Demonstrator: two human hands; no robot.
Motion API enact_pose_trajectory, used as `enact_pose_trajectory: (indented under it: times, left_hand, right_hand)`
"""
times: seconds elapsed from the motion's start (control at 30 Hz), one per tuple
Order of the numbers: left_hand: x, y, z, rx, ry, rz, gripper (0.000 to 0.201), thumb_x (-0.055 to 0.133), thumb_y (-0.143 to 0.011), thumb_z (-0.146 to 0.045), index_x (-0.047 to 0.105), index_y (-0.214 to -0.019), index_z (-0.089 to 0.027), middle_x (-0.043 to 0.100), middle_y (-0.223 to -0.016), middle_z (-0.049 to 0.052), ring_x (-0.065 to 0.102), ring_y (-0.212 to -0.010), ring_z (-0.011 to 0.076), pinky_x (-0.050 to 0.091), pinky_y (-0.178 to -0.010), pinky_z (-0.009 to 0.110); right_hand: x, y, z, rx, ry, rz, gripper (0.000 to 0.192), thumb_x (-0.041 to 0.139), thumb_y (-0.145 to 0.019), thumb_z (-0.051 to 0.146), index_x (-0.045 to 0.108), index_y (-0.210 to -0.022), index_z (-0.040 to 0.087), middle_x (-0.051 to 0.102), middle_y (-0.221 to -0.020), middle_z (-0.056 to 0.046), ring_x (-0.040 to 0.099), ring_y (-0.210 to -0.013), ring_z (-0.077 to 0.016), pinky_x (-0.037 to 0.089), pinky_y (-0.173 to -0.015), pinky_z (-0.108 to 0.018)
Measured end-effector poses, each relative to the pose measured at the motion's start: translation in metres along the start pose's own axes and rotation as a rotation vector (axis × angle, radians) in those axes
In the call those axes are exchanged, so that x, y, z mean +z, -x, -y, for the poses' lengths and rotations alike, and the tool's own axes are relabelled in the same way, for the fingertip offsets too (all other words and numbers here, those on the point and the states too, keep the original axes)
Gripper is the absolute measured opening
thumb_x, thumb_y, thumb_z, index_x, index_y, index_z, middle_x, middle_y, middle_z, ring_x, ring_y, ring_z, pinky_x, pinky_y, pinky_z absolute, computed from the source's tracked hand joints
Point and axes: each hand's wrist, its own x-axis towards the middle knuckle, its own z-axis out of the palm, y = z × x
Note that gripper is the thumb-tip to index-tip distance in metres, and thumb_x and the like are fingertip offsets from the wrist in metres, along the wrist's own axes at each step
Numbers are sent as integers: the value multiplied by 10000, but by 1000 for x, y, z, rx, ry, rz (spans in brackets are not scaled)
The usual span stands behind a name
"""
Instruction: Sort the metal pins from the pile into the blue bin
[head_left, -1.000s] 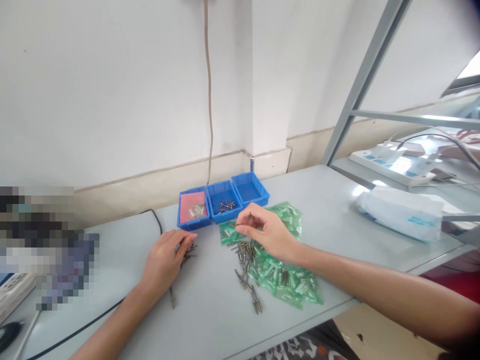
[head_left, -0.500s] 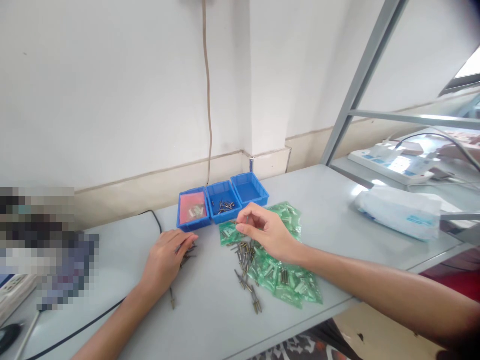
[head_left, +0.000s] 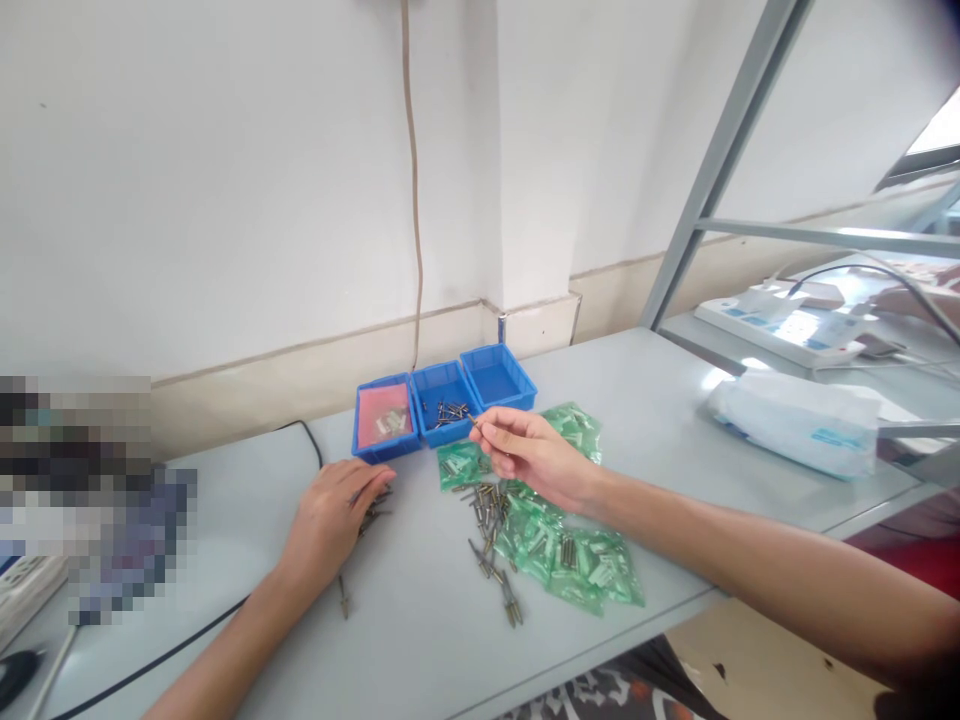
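My right hand (head_left: 536, 450) pinches a small metal bit (head_left: 475, 424) between thumb and fingertips, its tip pointing toward the middle blue bin (head_left: 444, 436). Several similar bits lie in that bin. My left hand (head_left: 330, 510) rests on the table, fingers curled round a bunch of metal bits (head_left: 377, 512) whose ends stick out beside the thumb; the palm side is hidden. Just below it lies a single bit (head_left: 345, 598). A loose heap of bits (head_left: 489, 515) spreads between my hands. Green plastic bags (head_left: 592, 565) of bits lie beneath and beside my right hand.
A left blue bin (head_left: 386, 450) contains a pink bag (head_left: 379, 405); a right blue bin (head_left: 499, 378) stands beside the middle one. A black cable (head_left: 202, 632) crosses the left side. To the right are a white packet (head_left: 799, 420) and a metal frame (head_left: 720, 170).
My right hand has turned and its fingers have straightened toward the middle bin, so the bit in its pinch now shows. My left hand has stayed in place.
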Motion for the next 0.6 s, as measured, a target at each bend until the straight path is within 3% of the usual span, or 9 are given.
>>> enact_pose_trajectory:
  times: [0.2,0.6]
  left_hand:
    - [0,0,-1,-17,-12,-11,402,513,-1105,-513,804,-1000,-257,810,-991,45,730,-941,245,560,-868,371]
    - [0,-1,-2,-7,72,27,346,541,-1098,-480,790,-1017,-255,807,-1040,51,739,-975,239,570,-901,370]
  right_hand:
    - [-1,1,-1,3,18,7,319,865,-905,461,736,-942,172,585,-764,20,423,-585,-82,315,-562,-256]
    - [-4,-1,-5,-14,45,17,329,857,-907,484,746,-991,186,666,-888,-17,446,-586,-79,345,-555,-255]
